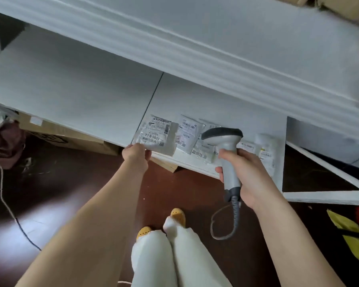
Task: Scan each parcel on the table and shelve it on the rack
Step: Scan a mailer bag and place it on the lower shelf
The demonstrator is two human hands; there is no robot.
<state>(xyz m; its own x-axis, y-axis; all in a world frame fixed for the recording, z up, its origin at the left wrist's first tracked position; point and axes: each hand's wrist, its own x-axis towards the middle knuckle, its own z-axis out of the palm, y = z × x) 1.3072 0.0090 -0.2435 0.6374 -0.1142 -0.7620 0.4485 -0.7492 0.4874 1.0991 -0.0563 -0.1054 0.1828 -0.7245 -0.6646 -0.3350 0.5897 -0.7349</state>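
Dark reddish-brown glossy floor (71, 204) fills lower frame, pale glare at lower left. Cardboard boxes (66, 135) at centre left. Yellow fabric (352, 241) at lower right edge.

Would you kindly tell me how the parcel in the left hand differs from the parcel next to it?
The held parcel is pinched by the left hand; the neighbouring parcel lies untouched. The held one overlaps the neighbour's edge. Both are pale labelled bags on the white table.

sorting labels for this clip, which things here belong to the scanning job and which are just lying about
Job:
- scanner, gripped by right hand
- parcel, pinched by left hand
- other parcels
- white shelf

Lying about:
- cardboard box
- yellow bag
- floor cable
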